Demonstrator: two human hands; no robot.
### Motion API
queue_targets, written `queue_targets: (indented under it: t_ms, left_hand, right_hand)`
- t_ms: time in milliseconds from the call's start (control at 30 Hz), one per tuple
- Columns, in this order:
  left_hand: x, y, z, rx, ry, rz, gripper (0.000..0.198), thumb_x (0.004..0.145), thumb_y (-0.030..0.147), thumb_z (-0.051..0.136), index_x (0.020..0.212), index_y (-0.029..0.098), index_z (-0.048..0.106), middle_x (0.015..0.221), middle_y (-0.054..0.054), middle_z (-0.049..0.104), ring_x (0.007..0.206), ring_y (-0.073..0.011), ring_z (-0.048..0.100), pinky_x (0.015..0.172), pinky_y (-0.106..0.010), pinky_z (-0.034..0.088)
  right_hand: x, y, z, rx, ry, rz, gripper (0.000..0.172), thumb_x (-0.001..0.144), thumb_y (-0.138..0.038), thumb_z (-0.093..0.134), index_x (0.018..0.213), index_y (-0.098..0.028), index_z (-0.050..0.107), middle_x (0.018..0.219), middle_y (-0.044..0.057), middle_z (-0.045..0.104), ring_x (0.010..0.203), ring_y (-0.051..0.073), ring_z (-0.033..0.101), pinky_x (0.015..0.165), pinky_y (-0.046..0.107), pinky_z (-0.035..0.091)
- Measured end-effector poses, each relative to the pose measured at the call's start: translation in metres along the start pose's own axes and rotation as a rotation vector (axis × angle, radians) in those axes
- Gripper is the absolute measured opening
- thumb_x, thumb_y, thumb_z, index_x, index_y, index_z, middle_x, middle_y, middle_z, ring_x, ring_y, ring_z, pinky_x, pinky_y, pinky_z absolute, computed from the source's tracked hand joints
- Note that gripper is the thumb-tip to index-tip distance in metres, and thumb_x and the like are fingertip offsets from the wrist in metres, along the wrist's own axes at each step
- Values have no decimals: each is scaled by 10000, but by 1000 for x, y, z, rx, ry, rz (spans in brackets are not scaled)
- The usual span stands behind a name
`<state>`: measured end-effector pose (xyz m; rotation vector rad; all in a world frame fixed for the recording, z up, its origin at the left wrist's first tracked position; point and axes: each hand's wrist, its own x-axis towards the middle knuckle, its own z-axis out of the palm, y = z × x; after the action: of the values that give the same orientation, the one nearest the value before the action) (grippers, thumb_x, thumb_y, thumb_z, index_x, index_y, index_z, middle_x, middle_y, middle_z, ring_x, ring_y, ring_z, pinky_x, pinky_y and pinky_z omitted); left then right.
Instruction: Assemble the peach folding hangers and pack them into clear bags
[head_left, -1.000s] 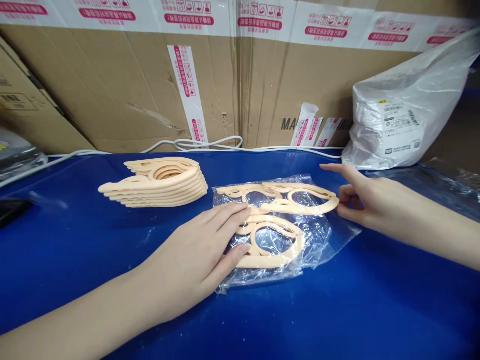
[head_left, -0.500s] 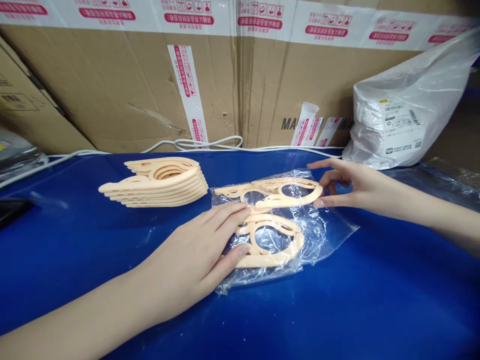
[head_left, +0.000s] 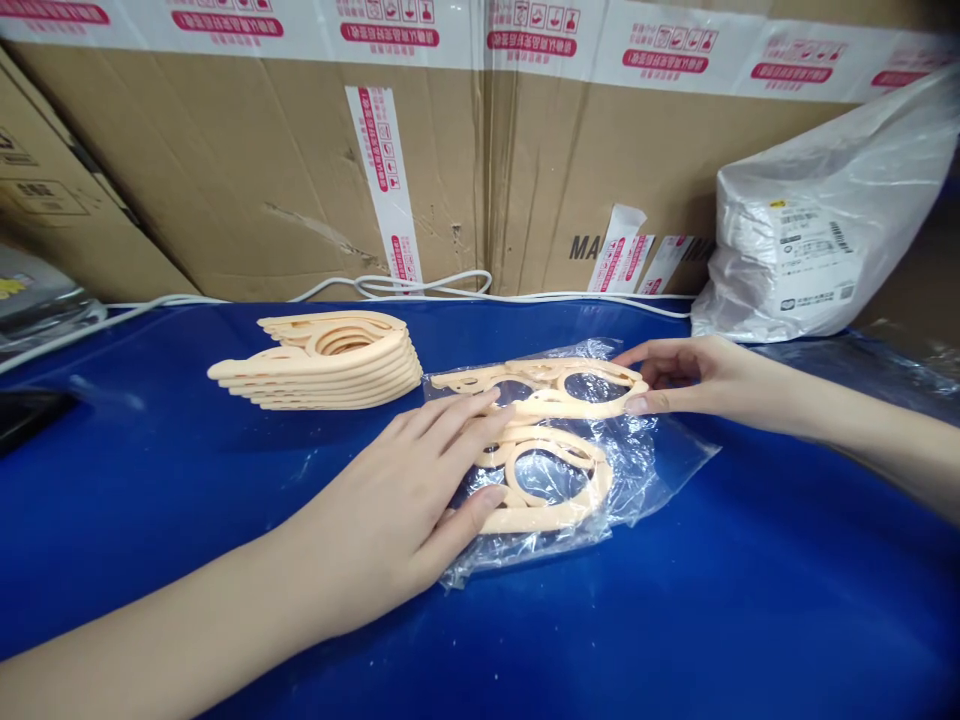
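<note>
Two cream plastic folding hangers lie folded on a clear plastic bag at the middle of the table. My right hand point(head_left: 694, 375) pinches the rounded right end of the upper folding hanger point(head_left: 577, 408) between thumb and fingers. Over the left part of the lower folding hanger point(head_left: 555, 518) and the clear bag point(head_left: 649, 480) rests my left hand point(head_left: 420, 490), its fingers stretched out and thumb apart. That hand hides the left ends of the lower hanger and bag. A neat stack of folded hangers point(head_left: 337, 375) stands to the left, beyond my left hand.
Large taped cardboard boxes point(head_left: 300, 170) wall off the back of the blue table point(head_left: 600, 640). A white cable point(head_left: 555, 297) runs along their base. At the right back stands a white plastic-wrapped parcel point(head_left: 795, 250). A dark flat object point(head_left: 30, 418) lies at the left edge.
My right hand's fingers have closed in on the upper hanger's end; the index finger was stretched out before. My left hand has shifted slightly over the hangers. The whole view has moved a little.
</note>
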<state>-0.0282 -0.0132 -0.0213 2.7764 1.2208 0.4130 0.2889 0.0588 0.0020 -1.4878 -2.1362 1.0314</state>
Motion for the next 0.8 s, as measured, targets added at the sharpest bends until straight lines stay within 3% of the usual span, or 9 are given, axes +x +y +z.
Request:
queue_targets:
  t_ms: [233, 533, 800]
  left_hand:
    - [14, -12, -7, -45, -72, 139, 594, 961, 358, 455, 1519, 254, 281, 1612, -41, 243, 1478, -270, 218, 1193, -499, 267]
    - [29, -14, -2, -121, -113, 265, 546, 903, 233, 469, 1446, 222, 411, 1559, -49, 366, 1459, -255, 280, 1199, -473, 262]
    - [32, -12, -3, -125, -138, 281, 589, 879, 198, 448, 1463, 229, 374, 1577, -45, 332, 1463, -233, 273, 1197, -461, 260]
  right_hand:
    - [-4, -4, -2, 67, -37, 14, 595, 739, -464, 766, 1236, -159, 648, 759, 34, 656, 670, 148, 554, 594, 305, 422]
    - [-5, 0, -2, 7, -107, 17, 591, 742, -487, 764, 1223, -156, 675, 790, 37, 663, 676, 137, 542, 630, 300, 447]
    - [0, 0, -3, -212, 30, -176, 552, 734, -562, 741, 1172, -228, 714, 878, 47, 691, 778, 199, 591, 688, 336, 480]
